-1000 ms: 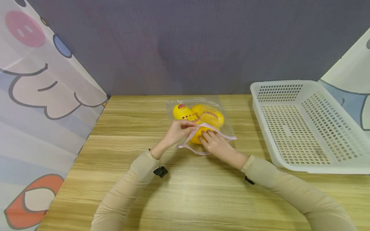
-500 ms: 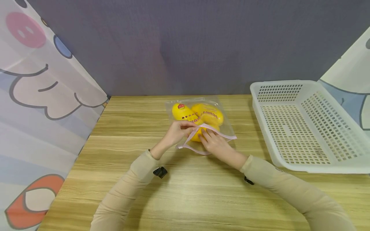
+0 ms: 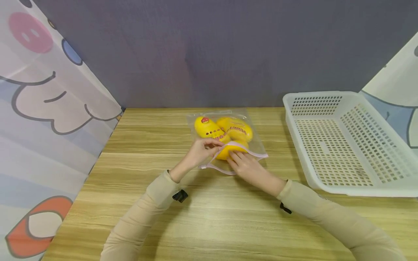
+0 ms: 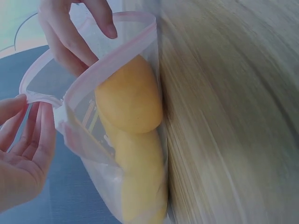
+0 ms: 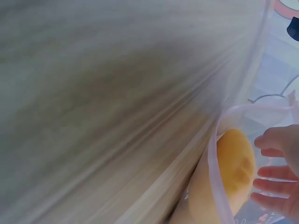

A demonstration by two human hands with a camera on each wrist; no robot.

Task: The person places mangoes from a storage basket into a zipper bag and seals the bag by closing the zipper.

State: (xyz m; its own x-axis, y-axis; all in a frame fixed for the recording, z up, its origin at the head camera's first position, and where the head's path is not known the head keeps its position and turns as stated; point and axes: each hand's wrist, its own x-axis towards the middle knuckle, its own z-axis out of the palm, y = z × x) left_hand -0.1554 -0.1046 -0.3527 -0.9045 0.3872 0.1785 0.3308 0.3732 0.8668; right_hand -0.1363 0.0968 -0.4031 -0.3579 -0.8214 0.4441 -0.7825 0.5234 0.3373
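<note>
A clear zip bag (image 3: pixel 257 140) with a pink-edged mouth lies on the table. Deeper inside are two smooth yellow fruits that look like mangoes, the left one (image 3: pixel 204 127) and the right one (image 3: pixel 241 132). A third yellow fruit (image 4: pixel 131 100) sits just within the bag's mouth. My left hand (image 3: pixel 200 150) pinches the pink edge near the white slider (image 4: pixel 60 116), thumb against fingers. My right hand (image 3: pixel 246 167) is at the mouth. Its fingers (image 5: pixel 275 186) are spread and relaxed beside the third fruit, with a small gap in the right wrist view.
A white perforated plastic basket (image 3: pixel 311 159) stands on the table to the right. Behind the wooden table (image 3: pixel 209 224) rises a dark grey panel (image 3: pixel 202 54). Cartoon-printed cloth (image 3: pixel 42 127) hangs at the left side.
The third fruit has slid slightly deeper into the bag. My right hand has drawn back a little toward the lower right, off the fruit. My left hand stays at the bag's edge.
</note>
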